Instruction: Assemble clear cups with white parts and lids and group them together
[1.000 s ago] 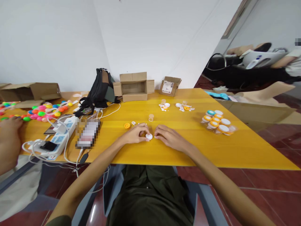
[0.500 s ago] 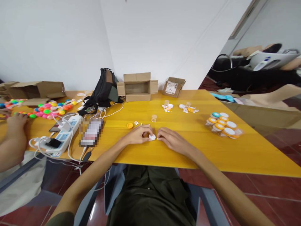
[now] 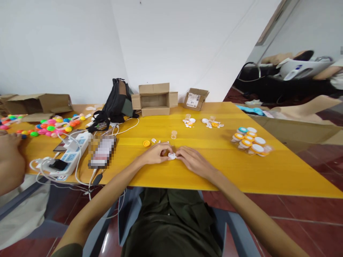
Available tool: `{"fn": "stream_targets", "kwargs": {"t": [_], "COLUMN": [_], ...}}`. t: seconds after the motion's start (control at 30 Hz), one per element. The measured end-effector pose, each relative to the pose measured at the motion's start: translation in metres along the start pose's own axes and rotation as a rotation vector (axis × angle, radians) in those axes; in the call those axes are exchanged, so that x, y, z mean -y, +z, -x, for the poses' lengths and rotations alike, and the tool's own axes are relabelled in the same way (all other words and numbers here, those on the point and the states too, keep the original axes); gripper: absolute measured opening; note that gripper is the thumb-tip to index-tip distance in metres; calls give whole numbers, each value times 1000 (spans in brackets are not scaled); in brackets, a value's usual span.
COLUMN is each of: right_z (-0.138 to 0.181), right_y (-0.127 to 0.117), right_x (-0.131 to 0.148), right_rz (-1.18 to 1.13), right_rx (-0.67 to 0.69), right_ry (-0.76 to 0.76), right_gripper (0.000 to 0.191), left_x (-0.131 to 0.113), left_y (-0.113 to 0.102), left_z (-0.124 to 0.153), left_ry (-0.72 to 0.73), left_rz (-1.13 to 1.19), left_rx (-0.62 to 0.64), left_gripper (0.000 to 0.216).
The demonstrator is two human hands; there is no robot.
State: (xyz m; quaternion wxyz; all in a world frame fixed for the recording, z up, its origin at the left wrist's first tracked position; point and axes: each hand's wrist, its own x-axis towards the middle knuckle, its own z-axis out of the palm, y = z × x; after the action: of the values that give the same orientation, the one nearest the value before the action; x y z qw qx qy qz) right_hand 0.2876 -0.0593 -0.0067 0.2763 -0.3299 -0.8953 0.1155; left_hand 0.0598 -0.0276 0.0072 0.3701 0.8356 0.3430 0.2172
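Observation:
Between my hands, low over the tabletop, is a small round white plastic piece (image 3: pixel 172 156), perhaps a lid. My left hand (image 3: pixel 157 153) pinches its left edge with thumb and fingertips. From the right, my right hand (image 3: pixel 193 160) has its fingertips pressed together at the piece's other edge; a tiny bit of it may sit between them. Just beyond the hands stands a small clear plastic cup (image 3: pixel 174 134). An orange cap (image 3: pixel 146 143) lies to the left, with a small white cut-out piece (image 3: pixel 153 140) next to it.
Jars with white, orange and teal lids (image 3: pixel 250 140) cluster at right. Small part piles (image 3: pixel 189 122) lie farther back, before cardboard boxes (image 3: pixel 155 105). A power strip (image 3: pixel 72 157), cables and a phone (image 3: pixel 103 151) lie left, near a co-worker's arm (image 3: pixel 10 164) and colourful beads (image 3: pixel 50 126).
My right fingertips have come in from a small gap to meet the white piece. My left hand keeps its pinch. The view has shifted slightly, and the co-worker's hand has moved left.

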Motion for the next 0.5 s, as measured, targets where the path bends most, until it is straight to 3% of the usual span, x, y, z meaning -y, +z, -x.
{"fn": "stream_targets", "kwargs": {"t": [0.5], "right_z": [-6], "right_y": [5], "right_x": [-2], "right_rz": [89], "right_rx": [-21], "right_ry": [-124], "right_gripper": [28], "left_x": [1], "left_y": [1], "left_z": [0], "left_ry": [-5], "left_rz": [45], "left_rx": [-1], "left_gripper": [9]}}
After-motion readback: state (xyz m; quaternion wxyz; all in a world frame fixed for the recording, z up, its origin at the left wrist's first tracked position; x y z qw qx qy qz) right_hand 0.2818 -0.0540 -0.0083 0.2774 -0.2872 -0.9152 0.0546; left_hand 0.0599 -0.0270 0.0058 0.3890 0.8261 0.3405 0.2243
